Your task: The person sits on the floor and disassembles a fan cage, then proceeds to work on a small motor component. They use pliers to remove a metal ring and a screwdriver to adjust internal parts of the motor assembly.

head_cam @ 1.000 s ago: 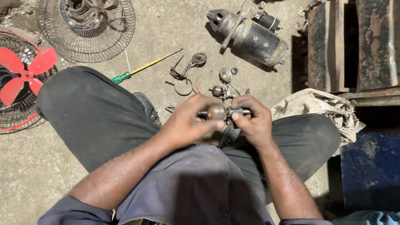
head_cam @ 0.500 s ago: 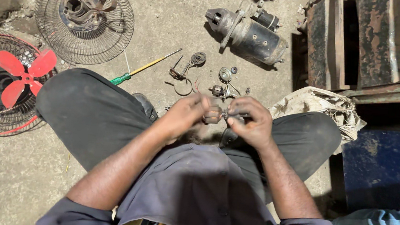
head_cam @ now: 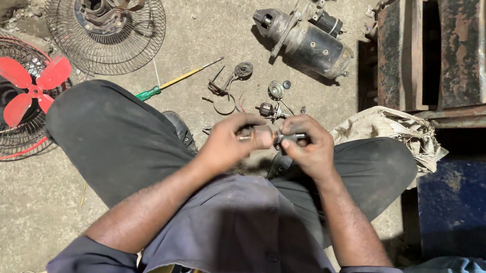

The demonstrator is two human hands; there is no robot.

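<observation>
I squat on a concrete floor with both hands raised between my knees. My left hand [head_cam: 229,142] grips the left end of a small cylindrical metal motor part [head_cam: 265,136]. My right hand [head_cam: 308,149] pinches its right end, where a short shaft sticks out. Just beyond my hands, small loose metal parts [head_cam: 270,100] lie scattered on the floor. Next to them are a bent wire bracket [head_cam: 223,87] and a green-handled screwdriver [head_cam: 171,82].
A large dark starter motor [head_cam: 306,36] lies at top centre. A wire fan guard [head_cam: 106,19] sits at top left, a red-bladed fan [head_cam: 12,93] at left. Rusty metal frames [head_cam: 459,53] stand at top right, a crumpled cloth [head_cam: 392,130] and a blue box [head_cam: 474,206] at right.
My hands have shifted slightly on the part, turning it between the fingers; the view moved a little. Nothing on the floor has moved.
</observation>
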